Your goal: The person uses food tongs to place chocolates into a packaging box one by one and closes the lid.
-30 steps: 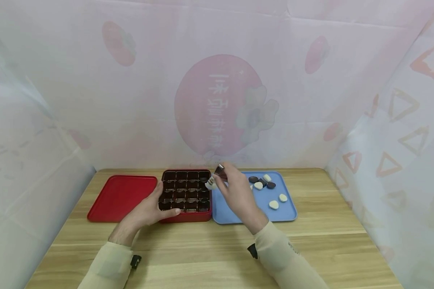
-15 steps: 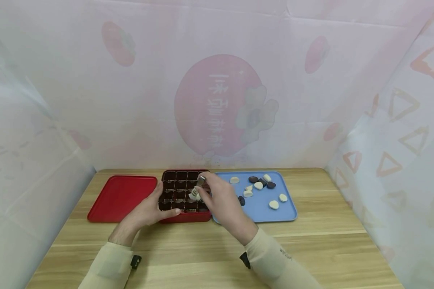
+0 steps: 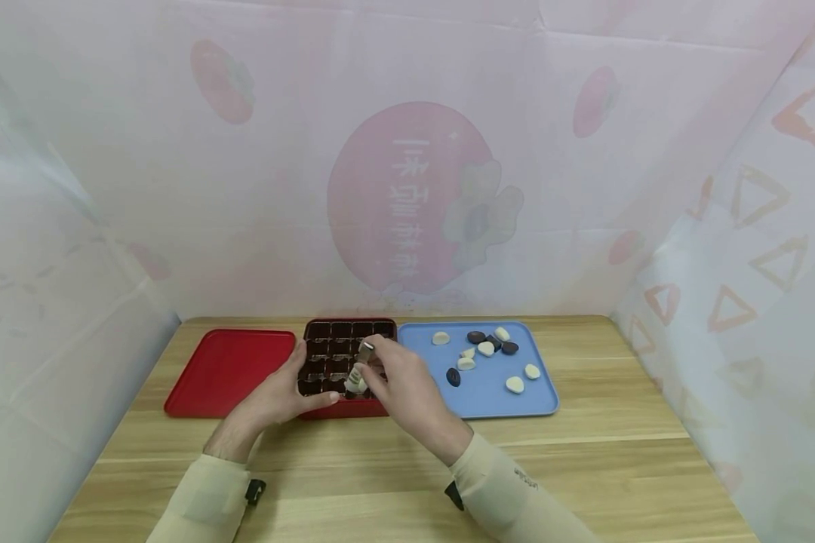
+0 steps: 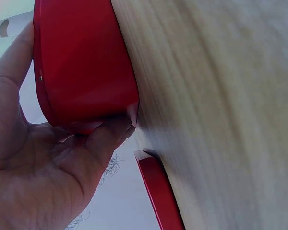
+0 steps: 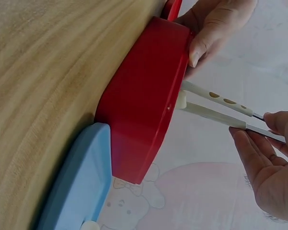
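Note:
A red box with rows of dark brown square compartments stands mid-table. My left hand holds its near left corner, the thumb on the front rim and the fingers along the left side. In my right hand are tongs with metal upper arms and pale, holed ends, pinched between thumb and fingers. Their tips reach down over the front part of the box. Between the arms at the rim shows a cream-white piece; the tips are hidden inside the box.
A blue tray touching the box's right side carries several white pieces and dark oval pieces, which look like chocolates. Left of the box lies a flat red tray or lid. A printed cloth walls the table's back and sides.
My right hand has carried the tongs and white piece left and toward me, from the box's right edge to its front compartments, and lower. The left hand stays put.

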Demonstrator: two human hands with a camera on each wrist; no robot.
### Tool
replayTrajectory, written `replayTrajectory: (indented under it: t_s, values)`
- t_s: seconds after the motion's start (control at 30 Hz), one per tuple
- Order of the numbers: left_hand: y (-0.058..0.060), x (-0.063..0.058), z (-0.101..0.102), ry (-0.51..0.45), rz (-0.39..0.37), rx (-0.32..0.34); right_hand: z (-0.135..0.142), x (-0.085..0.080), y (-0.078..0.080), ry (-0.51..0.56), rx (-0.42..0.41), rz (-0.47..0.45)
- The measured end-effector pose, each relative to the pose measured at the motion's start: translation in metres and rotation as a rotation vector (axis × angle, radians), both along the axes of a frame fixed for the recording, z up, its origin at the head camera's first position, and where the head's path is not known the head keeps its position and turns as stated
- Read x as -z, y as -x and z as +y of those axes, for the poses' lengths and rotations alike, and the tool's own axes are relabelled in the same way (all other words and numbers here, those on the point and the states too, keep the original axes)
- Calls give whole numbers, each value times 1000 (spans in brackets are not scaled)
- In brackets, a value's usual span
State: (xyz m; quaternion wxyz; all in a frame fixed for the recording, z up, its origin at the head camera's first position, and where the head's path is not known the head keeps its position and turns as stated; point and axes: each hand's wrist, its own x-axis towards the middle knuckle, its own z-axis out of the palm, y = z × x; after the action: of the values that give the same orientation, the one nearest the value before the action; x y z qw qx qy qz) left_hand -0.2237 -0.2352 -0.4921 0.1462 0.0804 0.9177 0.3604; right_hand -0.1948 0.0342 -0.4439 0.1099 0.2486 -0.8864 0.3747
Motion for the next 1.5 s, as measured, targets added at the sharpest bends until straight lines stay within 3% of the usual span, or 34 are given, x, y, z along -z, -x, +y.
replayTrajectory:
  t_s: [0.23, 0.57, 0.97, 1.5]
  values:
    - [0, -1, 1, 6, 3, -3, 3, 2, 2, -1, 7, -33]
    - [0, 1, 0, 7, -13, -4, 26, -10, 13, 95, 34, -55]
    - [1, 2, 0, 9, -25, -11, 63, -10, 41, 84, 183, 26]
    - [1, 4, -1, -3, -26, -15, 100, -1, 74, 124, 262, -46]
